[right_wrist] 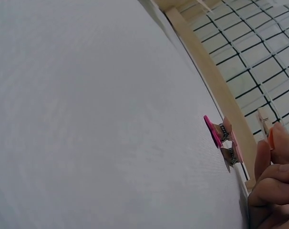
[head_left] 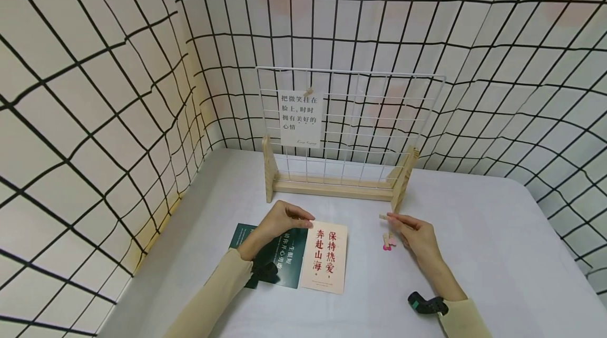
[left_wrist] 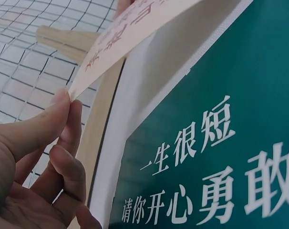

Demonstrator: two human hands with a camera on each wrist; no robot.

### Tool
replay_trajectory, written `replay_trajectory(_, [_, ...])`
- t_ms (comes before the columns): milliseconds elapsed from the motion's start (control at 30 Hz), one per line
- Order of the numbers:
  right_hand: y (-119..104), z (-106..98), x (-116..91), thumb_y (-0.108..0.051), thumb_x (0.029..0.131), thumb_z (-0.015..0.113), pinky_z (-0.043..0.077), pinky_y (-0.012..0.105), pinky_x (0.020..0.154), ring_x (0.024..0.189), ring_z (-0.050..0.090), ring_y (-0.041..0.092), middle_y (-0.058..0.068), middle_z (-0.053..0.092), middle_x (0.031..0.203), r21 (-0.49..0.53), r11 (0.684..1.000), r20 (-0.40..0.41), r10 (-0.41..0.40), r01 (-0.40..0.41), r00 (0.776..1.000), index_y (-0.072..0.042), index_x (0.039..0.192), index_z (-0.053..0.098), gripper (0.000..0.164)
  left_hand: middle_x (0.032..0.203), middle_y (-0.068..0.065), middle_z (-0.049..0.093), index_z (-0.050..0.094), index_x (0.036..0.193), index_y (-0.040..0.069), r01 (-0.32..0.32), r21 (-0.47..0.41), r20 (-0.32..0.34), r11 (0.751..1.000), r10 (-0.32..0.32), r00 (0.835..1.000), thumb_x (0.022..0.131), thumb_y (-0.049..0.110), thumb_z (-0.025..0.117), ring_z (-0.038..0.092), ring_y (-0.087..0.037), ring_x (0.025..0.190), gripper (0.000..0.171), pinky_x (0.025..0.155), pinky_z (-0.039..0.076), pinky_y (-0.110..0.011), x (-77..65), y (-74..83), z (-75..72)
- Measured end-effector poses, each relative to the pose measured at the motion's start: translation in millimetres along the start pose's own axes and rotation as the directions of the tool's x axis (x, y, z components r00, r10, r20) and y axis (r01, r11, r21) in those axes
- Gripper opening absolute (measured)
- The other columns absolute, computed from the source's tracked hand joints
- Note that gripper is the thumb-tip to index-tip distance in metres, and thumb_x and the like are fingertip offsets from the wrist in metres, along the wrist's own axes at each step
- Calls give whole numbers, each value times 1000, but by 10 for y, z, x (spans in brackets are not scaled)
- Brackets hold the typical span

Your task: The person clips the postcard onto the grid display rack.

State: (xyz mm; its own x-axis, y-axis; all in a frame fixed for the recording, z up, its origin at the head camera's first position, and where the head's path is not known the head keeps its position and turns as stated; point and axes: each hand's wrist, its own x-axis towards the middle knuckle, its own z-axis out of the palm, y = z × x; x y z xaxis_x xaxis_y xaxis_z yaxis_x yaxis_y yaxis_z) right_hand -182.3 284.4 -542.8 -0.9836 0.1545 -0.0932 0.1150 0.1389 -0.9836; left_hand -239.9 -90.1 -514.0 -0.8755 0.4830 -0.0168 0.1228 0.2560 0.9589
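My left hand [head_left: 278, 219] pinches the upper left corner of a cream card [head_left: 324, 259] with red characters between thumb and finger. In the left wrist view this card [left_wrist: 130, 33] is tilted, its held corner raised above a dark green card [left_wrist: 216, 143] with white characters. To the right, my right hand [head_left: 421, 237] pinches a small wooden clothespin [right_wrist: 263, 119] between thumb and fingertips, its tip pointing away from the fingers. Just below that hand lie several small clothespins [head_left: 389, 243] with pink parts, seen close to the rack's base in the right wrist view.
Behind the hands stands a white wire grid rack on a wooden base [head_left: 332, 187]. A white card [head_left: 300, 136] with black characters hangs on its left part from a clothespin [head_left: 309, 92]. Green cards [head_left: 289, 261] lie under my left forearm. Black-gridded cloth surrounds the white table [head_left: 474, 253].
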Motion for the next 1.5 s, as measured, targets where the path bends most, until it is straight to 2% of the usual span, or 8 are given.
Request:
replay_trajectory(167, [-5,-15,2,-31,99,71,33,21,46,52,38,1,-18,74,86,-13,1000,8,11,-11,1000,1,132,68,46,102,-17,80,81,103,0,13,-19,-1,1000,-13,1000,88,11,82,68,-11,84,18,78,55,-26,-8,-2,0])
replay_trajectory(300, [-22,-27,-6,-29,98,73,34,20,46,52,38,1,-17,74,86,17,999,3,30,-30,1000,-9,122,75,32,102,-16,80,81,104,1,14,-21,-3,1000,-14,1000,88,11,82,69,-12,86,18,81,55,-27,-16,5,1])
replay_trajectory(500, [-66,-31,-32,-22,95,76,33,19,47,52,38,2,-19,77,86,76,996,-9,51,-50,999,-9,114,79,23,101,-15,80,81,104,2,17,-17,-2,1000,-17,1000,88,11,82,70,-12,86,18,81,55,-26,-31,9,-14])
replay_trajectory(733, [-35,-27,-29,-24,92,80,32,18,46,50,38,1,-21,78,83,81,995,-32,67,-65,997,-27,96,82,5,100,-16,80,81,103,2,23,-20,-21,1000,-24,1000,87,11,84,69,-13,85,19,79,56,-26,-37,3,-14])
replay_trajectory(1100, [-12,-14,-27,-29,94,78,24,31,48,50,36,4,-15,75,80,75,996,-38,53,-50,998,-26,97,82,6,97,-13,81,82,99,2,-4,-25,-56,1000,2,998,86,11,84,72,-14,83,16,79,56,-28,-44,49,14])
replay_trajectory(1233, [-18,-21,-21,-27,95,77,26,26,46,50,36,3,-15,76,82,76,996,-26,50,-48,998,-24,100,82,7,97,-13,81,82,99,0,-13,-50,-67,999,10,998,86,9,84,73,-14,83,16,79,58,-30,-34,111,22])
replay_trajectory(1400, [-36,-18,-20,-25,95,77,31,21,45,50,37,3,-14,77,83,72,996,-28,45,-42,999,-13,106,81,17,100,-14,81,81,101,0,-44,-84,-58,995,39,998,87,8,82,74,-15,86,17,86,60,-44,-10,279,25])
replay_trajectory(1500, [-48,-10,-23,-25,94,77,31,20,45,49,37,3,-14,77,82,62,997,-36,49,-47,998,-11,107,80,19,101,-12,81,81,102,1,-54,-87,-68,995,48,996,86,9,83,70,-15,87,17,83,56,-40,9,411,27])
